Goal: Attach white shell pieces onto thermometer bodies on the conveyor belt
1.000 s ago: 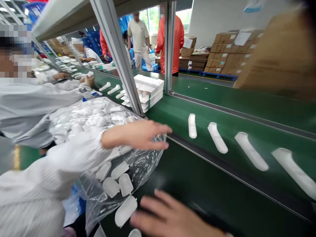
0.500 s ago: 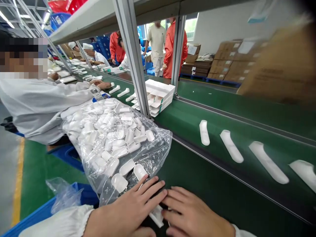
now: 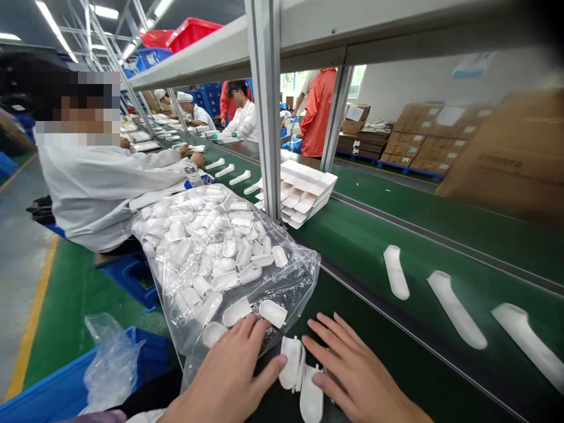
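Note:
Between my hands, on the dark green surface, lie a few small white plastic covers (image 3: 291, 364), rounded at one end. My left hand (image 3: 240, 367) is beside them with its thumb at the nearest cover, its fingers over the edge of a clear plastic bag (image 3: 304, 273). Loose white covers (image 3: 273, 313) lie on the bag just past my left fingertips. My right hand (image 3: 348, 364) is spread on the other side, its thumb touching or very near the lower cover. Neither hand grips anything that I can see. A pile of similar white covers (image 3: 220, 241) fills the bag.
Curved white parts (image 3: 458, 308) lie along the green conveyor belt (image 3: 365, 229) on the right. A metal post (image 3: 267, 117) and a partitioned white carton (image 3: 308, 188) stand ahead. A co-worker in white (image 3: 101, 188) sits at left. A blue bin (image 3: 53, 376) is at lower left.
My hands have moved apart, uncovering the white covers between them. The view has shifted, so the surroundings sit lower and further right. The belt parts have changed position.

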Available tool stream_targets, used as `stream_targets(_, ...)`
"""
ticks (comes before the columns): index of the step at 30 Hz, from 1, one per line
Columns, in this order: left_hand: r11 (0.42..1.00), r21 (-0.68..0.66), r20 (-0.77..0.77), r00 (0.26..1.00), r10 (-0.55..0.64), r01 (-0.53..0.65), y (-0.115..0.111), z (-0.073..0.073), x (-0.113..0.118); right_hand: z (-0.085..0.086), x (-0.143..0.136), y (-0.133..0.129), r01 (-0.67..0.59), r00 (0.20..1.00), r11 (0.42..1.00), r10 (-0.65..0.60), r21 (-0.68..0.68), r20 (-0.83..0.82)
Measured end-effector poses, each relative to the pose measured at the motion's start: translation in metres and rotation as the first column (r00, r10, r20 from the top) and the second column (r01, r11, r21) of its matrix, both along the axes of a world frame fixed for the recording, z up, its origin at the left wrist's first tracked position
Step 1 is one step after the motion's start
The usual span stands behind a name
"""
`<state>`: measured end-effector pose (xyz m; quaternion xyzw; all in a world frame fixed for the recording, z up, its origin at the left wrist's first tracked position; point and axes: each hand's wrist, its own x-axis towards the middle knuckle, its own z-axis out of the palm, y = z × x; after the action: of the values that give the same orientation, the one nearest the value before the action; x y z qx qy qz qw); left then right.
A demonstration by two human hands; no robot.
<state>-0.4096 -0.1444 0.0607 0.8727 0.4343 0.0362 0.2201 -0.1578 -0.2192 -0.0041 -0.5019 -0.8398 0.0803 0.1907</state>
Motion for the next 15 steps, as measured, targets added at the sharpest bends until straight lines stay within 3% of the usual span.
stream_targets(3,0.989,0.012,-0.099,0.984,0.150,-0.150,0.005,-0.002,-0.012,0.015,-0.015,0.026,-0.069,0.997,0.997,0.070,-0.038,0.022)
stream_targets(6,0.978,0.100,-0.149,0.969,0.198,-0.184,0.012,-0.006,-0.013,0.024,-0.039,0.061,-0.114,0.992,0.993,0.112,-0.032,-0.052)
stream_targets(9,0.962,0.180,-0.204,0.949,0.240,-0.204,0.018,-0.008,-0.013,0.020,-0.067,0.098,-0.153,0.985,0.988,0.150,-0.027,-0.081)
stream_targets(15,0.921,0.236,-0.222,0.906,0.361,-0.310,0.022,-0.015,-0.022,0.006,-0.096,0.154,0.163,0.986,0.986,-0.160,0.047,-0.055)
